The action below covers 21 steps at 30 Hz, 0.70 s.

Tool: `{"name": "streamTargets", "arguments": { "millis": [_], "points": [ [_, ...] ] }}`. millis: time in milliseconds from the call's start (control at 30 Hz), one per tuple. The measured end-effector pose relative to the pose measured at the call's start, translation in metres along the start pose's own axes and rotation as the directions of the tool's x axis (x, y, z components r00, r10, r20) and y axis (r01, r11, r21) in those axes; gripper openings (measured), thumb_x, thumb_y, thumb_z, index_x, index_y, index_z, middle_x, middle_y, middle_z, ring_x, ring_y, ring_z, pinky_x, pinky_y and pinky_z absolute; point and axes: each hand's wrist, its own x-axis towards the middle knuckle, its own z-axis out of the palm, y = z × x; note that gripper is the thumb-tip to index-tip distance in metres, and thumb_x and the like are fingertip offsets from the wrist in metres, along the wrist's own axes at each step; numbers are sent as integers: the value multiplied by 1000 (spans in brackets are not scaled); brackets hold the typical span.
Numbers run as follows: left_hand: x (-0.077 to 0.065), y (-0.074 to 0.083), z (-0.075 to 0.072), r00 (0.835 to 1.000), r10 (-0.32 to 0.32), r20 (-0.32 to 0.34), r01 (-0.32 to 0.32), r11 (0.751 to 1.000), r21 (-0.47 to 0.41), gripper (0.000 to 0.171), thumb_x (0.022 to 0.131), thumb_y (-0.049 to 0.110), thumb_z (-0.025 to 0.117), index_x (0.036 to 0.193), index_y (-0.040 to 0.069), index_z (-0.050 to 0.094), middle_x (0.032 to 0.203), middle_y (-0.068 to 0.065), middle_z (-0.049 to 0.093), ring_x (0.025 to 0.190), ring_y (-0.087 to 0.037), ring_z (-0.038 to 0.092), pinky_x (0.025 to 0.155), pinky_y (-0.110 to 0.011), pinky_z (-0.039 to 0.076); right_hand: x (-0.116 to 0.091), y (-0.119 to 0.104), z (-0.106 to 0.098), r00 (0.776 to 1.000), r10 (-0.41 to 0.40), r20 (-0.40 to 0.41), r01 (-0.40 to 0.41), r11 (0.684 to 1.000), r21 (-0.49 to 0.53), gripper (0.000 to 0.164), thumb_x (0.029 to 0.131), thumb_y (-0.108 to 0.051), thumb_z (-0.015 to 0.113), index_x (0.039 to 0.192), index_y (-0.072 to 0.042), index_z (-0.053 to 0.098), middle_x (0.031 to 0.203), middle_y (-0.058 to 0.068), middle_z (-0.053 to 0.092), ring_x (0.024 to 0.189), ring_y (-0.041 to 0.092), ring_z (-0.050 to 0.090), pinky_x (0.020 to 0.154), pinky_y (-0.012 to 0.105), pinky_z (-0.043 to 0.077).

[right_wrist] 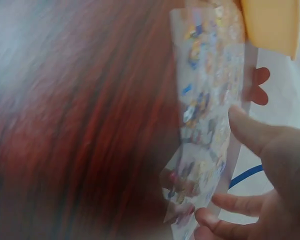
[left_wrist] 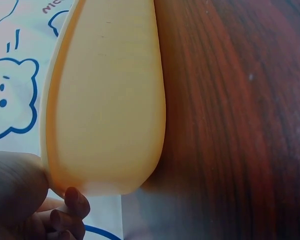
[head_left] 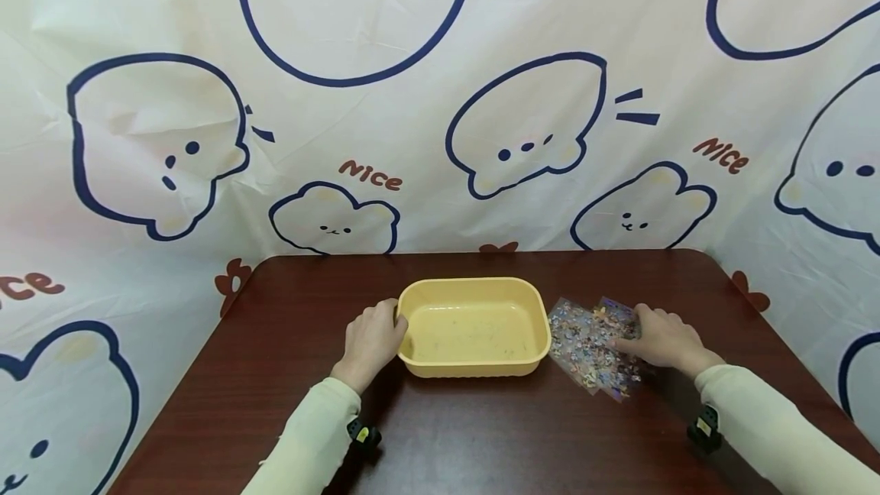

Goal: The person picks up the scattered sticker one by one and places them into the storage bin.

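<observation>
A yellow plastic basin [head_left: 474, 370] sits on the table, its inside bearing only small dark specks. At its left end my left hand [head_left: 371, 342] grips the rim; the left wrist view shows thumb and curled fingers [left_wrist: 76, 202] at the end of the basin [left_wrist: 105, 110]. Beside the basin's right end lie overlapping clear plastic bags [head_left: 591, 342] full of small multicoloured pieces that look like jigsaw pieces. My right hand [head_left: 663, 338] rests at the bags' right side. In the right wrist view its thumb [right_wrist: 247, 125] touches the bag [right_wrist: 205, 95], with the fingers spread apart from the thumb.
Under everything is a dark reddish-brown wooden table [head_left: 467, 434] with rounded far corners. A pale cloth [head_left: 412, 121] printed with blue-outlined cartoon bears hangs behind and at both sides. Dark devices [head_left: 363, 434] are strapped to both wrists over pale sleeves.
</observation>
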Motion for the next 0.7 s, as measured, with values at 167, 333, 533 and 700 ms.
{"name": "streamTargets", "arguments": {
  "millis": [167, 333, 533, 700],
  "points": [
    [0, 0, 0, 1000, 2, 1, -2, 1000, 2, 32, 97, 19, 59, 122, 1, 67, 81, -9, 69, 58, -15, 56, 52, -29, 43, 2, 5, 1, 999, 35, -3, -35, 999, -9, 57, 81, -53, 77, 89, 0, 60, 69, 8, 55, 61, 21, 50, 52, 35, 36],
    [0, -1, -1, 1000, 19, -19, -19, 1000, 4, 29, 97, 19, 59, 118, 1, 68, 74, -8, 66, 56, -15, 54, 51, -29, 42, 4, 8, 0, 998, 45, 38, -47, 997, 61, 48, 82, -47, 79, 60, -16, 48, 53, -3, 40, 49, 14, 45, 47, 28, 29],
    [-1, -1, 0, 998, 40, -40, -39, 999, 19, 25, 97, 18, 58, 112, 2, 69, 70, -6, 63, 55, -16, 53, 50, -31, 40, 6, 9, -4, 993, 59, 102, -71, 990, 122, 52, 86, -36, 77, 56, -21, 38, 51, -7, 32, 46, 10, 40, 47, 25, 26],
    [-1, 0, -1, 999, 31, -25, -31, 999, 17, 27, 97, 18, 58, 115, 1, 69, 70, -6, 62, 54, -15, 53, 51, -30, 40, 6, 11, -4, 992, 62, 113, -78, 987, 142, 43, 87, -27, 76, 61, -18, 43, 55, -6, 40, 51, 12, 43, 49, 27, 30]
  ]
}}
